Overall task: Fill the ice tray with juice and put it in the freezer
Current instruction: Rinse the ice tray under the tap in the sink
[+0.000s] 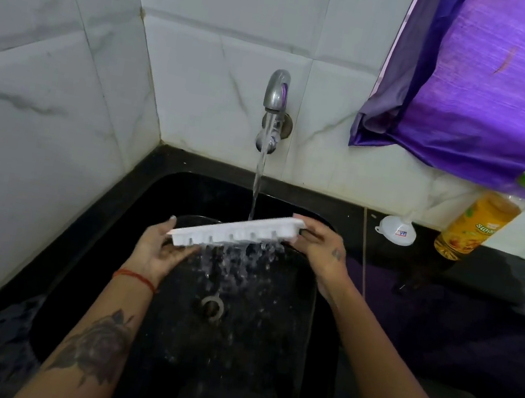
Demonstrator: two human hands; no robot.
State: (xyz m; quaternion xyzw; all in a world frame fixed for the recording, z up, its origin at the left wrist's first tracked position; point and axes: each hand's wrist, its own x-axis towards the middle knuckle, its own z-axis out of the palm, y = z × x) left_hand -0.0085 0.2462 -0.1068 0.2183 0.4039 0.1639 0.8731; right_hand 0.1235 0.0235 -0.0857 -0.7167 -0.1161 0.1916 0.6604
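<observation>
I hold a white ice tray (238, 231) over the black sink (170, 183), tilted on its long edge so its underside faces me. My left hand (160, 249) grips its lower left end. Its upper right end is in my right hand (320, 247). Water from the running metal tap (277, 92) falls onto the tray and spills off its lower edge in drops. A juice bottle (479, 221) with orange liquid and a green cap stands on the black counter at the right.
A small white funnel (396, 230) lies on the counter (479, 304) left of the bottle. A purple cloth (498, 89) hangs at the upper right. White marble tiles cover both walls. The sink drain (212, 307) lies below the tray.
</observation>
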